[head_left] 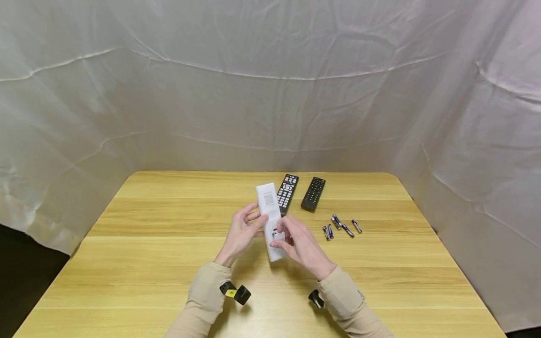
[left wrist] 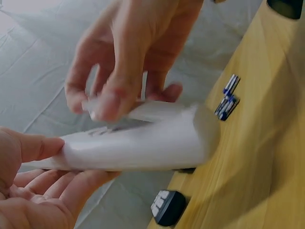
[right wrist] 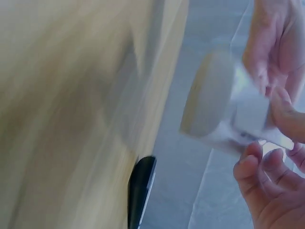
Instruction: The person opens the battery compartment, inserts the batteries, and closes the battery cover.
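Note:
A white remote control [head_left: 267, 190], back side up with a printed code on it, is held above the table by my left hand [head_left: 241, 233], thumb on top and fingers beneath. A dark opening shows in its back, the battery compartment. Over that opening, my right hand [head_left: 302, 242] pinches a small white piece [left wrist: 90, 108], apparently the battery cover. Motion blur hides its exact edges and whether it still touches the remote.
Behind the white remote lies a black remote with white buttons [head_left: 288, 188], partly covered by it. Another black remote [head_left: 313, 193] lies to its right. Several small batteries [head_left: 347, 230] are scattered on the wooden table [head_left: 148, 263], right of my hands. Grey cloth [head_left: 270, 94] hangs around the table.

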Available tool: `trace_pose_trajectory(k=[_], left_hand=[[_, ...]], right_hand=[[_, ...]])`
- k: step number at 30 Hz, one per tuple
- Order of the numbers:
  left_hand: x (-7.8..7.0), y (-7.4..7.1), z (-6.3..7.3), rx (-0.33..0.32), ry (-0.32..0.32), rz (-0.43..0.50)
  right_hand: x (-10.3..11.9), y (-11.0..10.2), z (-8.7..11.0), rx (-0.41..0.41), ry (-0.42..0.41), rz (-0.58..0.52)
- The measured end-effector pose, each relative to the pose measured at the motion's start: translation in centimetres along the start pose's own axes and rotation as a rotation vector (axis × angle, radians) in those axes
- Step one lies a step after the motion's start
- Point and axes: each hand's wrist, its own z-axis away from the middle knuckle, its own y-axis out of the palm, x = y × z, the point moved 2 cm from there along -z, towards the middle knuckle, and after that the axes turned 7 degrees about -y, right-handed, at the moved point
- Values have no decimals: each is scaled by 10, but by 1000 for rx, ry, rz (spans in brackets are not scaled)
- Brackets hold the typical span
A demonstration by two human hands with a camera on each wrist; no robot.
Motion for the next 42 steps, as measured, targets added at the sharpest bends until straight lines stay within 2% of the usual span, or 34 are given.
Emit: trace_pose_trajectory(k=[5, 10, 15, 22, 33, 42], left_hand=[[0, -2, -1, -12, -1, 19], [0, -3, -2, -2, 4, 21], [0, -4, -1, -2, 19, 11], [2, -4, -1, -29, 29, -19], [1, -5, -2, -60, 22, 0], [1, -8, -2, -74, 11, 9]], right_hand=[[4, 0, -1, -29, 15, 1], [6, 1, -1, -78, -23, 78], [8, 2, 0, -97, -33, 85], [9, 1, 2, -92, 11, 97], [5, -4, 3, -78, 51, 182], [-2, -12, 5, -41, 158, 263]])
